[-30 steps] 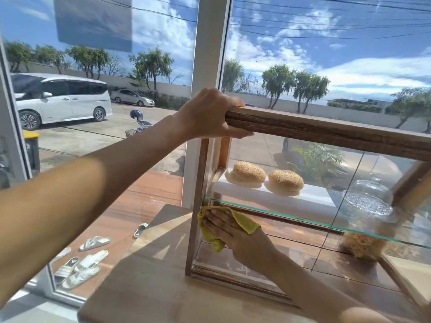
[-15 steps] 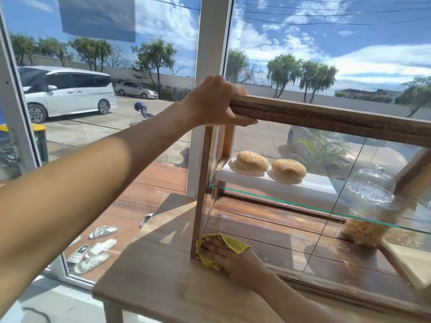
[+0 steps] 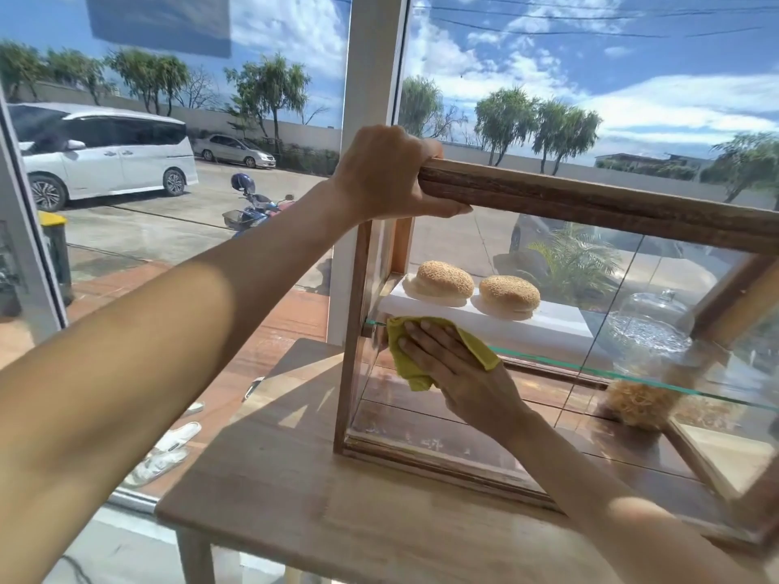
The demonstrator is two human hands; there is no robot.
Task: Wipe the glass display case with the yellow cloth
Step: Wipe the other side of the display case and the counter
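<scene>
Head view: right hand (image 3: 455, 373) (fingers flat) presses yellow cloth (image 3: 415, 364).

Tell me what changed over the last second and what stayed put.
The right hand, pressing the yellow cloth flat on the display case front glass, went from shelf height down to the bottom left corner, then back up. The left hand kept gripping the top rail's left end. Both buns stayed put.

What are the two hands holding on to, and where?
The left hand grips the display case by the left end of its wooden top rail. The right hand presses the yellow cloth flat on the front glass with straight fingers, with no grip around it.
</scene>
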